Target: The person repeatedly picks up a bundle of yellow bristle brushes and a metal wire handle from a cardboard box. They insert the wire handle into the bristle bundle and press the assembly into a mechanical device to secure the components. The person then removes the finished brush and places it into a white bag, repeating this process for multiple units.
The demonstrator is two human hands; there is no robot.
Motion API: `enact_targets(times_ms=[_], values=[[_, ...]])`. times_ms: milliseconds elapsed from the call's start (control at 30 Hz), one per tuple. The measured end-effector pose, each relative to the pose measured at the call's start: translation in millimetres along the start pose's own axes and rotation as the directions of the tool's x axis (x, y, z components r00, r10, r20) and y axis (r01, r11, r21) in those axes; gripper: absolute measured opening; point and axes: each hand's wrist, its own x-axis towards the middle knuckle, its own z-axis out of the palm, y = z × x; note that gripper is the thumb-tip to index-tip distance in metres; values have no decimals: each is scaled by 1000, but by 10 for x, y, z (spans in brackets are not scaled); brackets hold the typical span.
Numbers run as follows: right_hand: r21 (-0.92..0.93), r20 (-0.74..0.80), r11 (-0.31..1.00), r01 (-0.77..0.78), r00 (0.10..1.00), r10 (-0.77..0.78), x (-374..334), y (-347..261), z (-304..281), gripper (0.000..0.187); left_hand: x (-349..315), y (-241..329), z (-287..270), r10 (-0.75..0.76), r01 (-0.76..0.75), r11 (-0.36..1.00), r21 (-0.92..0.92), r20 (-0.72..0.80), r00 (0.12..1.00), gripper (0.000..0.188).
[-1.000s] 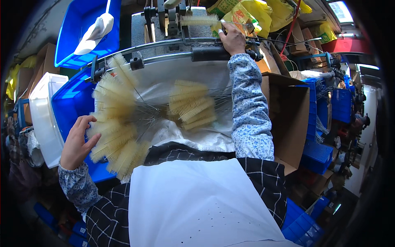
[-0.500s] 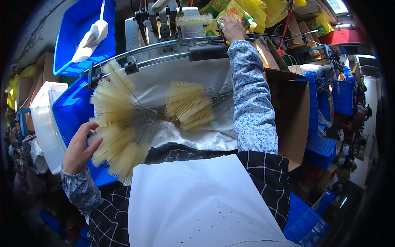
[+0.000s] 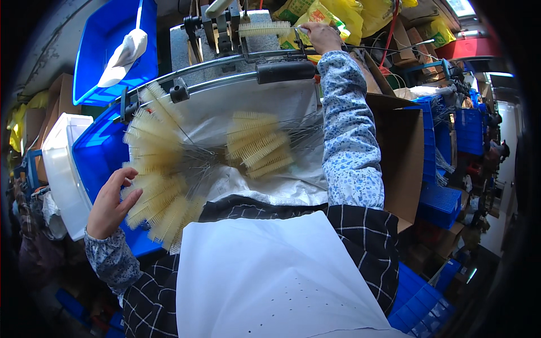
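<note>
My right hand point(image 3: 323, 38) reaches forward to the machine point(image 3: 224, 39), its fingers closed at the wire end of a pale-bristled tube brush point(image 3: 264, 29). That brush lies sideways across the machine's right side. My left hand point(image 3: 111, 204) rests by a fanned heap of yellowish tube brushes point(image 3: 155, 143), thumb and fingers apart, with nothing held. The heap's thin wire stems point right. A smaller stack of the same brushes point(image 3: 259, 143) lies in the middle on white sheeting point(image 3: 304, 186), its stems also toward the right.
A metal rail with a black sleeve point(image 3: 285, 72) crosses in front of the machine. Blue bins point(image 3: 147, 53) and a white plastic box point(image 3: 63, 163) stand at left. An open cardboard box point(image 3: 397, 163) is beside my right arm. Yellow bags point(image 3: 360, 19) lie behind the machine.
My right hand and forearm have shifted slightly right, staying at the brush's wire end. My left hand and the brush piles look almost unchanged.
</note>
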Motion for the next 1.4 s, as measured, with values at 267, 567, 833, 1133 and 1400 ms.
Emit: enact_targets(times_ms=[267, 567, 833, 1133, 1400], values=[[44, -69, 986, 158, 985, -155, -50, -2, -96, 22, 1, 16, -8, -27, 27, 1000, -4, -1, 1000, 31], [-50, -34, 980, 194, 980, -195, 5, -181, -145, 21, 10, 37, 14, -4, 4, 1000, -17, -6, 1000, 30], [-67, -107, 974, 215, 969, -221, 123, -307, 190, 20, -22, 40, 22, -10, 10, 1000, -18, -3, 1000, 28], [116, -215, 976, 187, 964, -159, -12, -255, 403, 47, -4, 6, 12, -14, 13, 999, -43, -16, 1000, 29], [41, -337, 999, 13, 942, 1, -297, -230, 352, 59, 46, 45, 7, 11, -12, 999, -36, -5, 1000, 29]])
